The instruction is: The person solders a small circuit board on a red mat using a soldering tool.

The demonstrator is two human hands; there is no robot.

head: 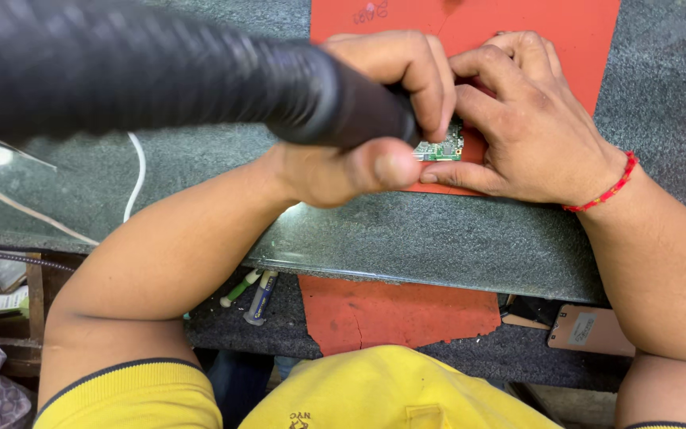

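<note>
A thick black tool handle [160, 71], blurred so close to the lens, sits in the left hand [359, 151], fingers wrapped tight around it, nozzle apparently aimed down. The right hand [526, 127] pins the small green circuit board [441, 148] with curled fingertips on the red mat [565, 32], steadying it.

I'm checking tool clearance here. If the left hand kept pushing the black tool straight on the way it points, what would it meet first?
Most likely the small green circuit board: the left hand aims the black tool at it, with the right hand's fingers just behind. The tip is hidden.
</note>
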